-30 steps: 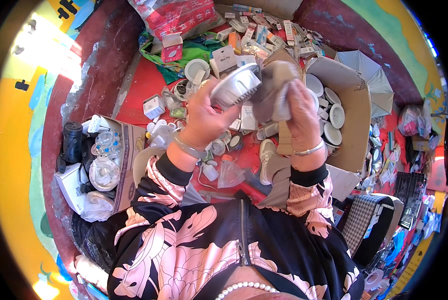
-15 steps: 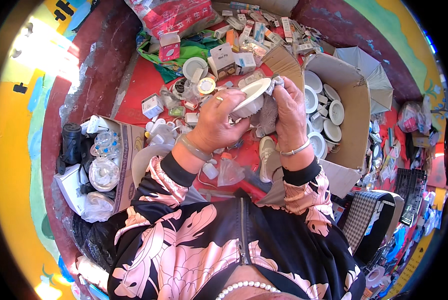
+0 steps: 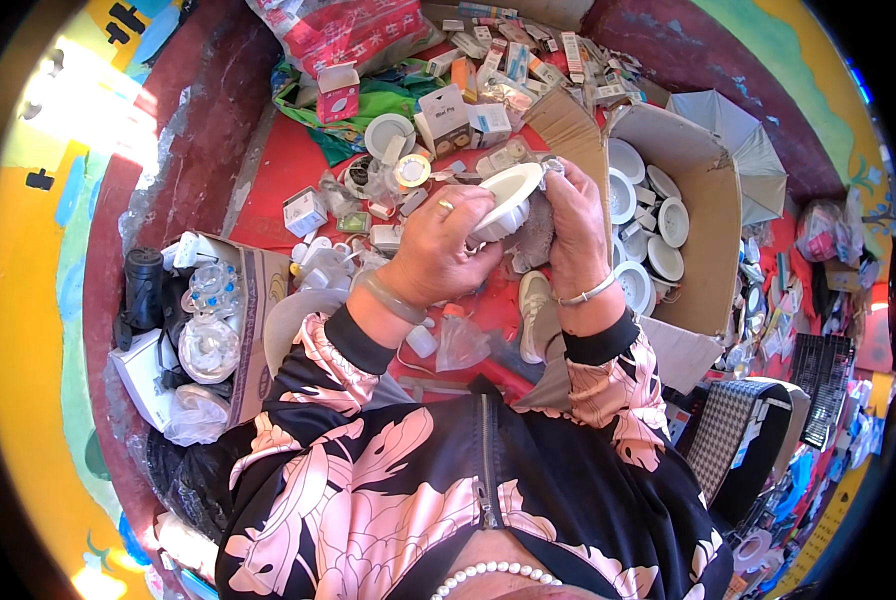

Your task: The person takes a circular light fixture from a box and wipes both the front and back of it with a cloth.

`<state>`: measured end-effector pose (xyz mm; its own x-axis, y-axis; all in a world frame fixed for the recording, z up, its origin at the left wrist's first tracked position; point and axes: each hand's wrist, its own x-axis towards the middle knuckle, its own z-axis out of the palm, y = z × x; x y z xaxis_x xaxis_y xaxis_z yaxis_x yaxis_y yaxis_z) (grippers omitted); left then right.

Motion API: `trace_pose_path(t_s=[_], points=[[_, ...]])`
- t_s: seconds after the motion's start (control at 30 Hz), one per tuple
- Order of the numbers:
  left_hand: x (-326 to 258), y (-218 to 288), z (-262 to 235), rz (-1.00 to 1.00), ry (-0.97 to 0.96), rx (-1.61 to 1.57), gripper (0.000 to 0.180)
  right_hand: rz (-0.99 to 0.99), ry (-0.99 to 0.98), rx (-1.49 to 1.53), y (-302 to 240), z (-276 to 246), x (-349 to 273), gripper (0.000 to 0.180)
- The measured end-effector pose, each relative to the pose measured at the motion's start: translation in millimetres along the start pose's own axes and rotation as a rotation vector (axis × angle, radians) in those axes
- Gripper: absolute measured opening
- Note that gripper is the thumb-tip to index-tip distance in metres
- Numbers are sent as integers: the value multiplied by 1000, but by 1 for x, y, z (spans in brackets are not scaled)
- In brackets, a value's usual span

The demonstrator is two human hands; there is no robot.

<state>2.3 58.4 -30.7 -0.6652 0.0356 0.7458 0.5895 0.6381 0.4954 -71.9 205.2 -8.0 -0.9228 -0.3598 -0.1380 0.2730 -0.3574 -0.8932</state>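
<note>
A left hand (image 3: 436,245) curls around a round white fixture (image 3: 512,189) while the right hand (image 3: 578,230) pinches grey cloth (image 3: 536,230), apparently against its rim.

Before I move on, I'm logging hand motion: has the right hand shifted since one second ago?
Yes. Against the cardboard box, the right hand has moved leftward, toward the left hand.

White round lamp (image 3: 514,187), face up, tilted, gripped in left hand (image 3: 433,247); grey cloth (image 3: 536,232) bunched beside it in right hand (image 3: 579,228)
</note>
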Motion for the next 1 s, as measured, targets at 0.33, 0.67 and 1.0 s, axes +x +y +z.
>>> trace_pose_path(t_s=[0.33,0.67,1.0], points=[[2,-6,-4,-63,-6,44,46,139,-48,41,-5,1,4,14],[-1,-6,-6,-179,-43,27,42,57,-82,-406,-6,-12,13,17],[3,-14,-25,-467,-90,-39,40,-10,-27,-779,-59,-67,15,20]])
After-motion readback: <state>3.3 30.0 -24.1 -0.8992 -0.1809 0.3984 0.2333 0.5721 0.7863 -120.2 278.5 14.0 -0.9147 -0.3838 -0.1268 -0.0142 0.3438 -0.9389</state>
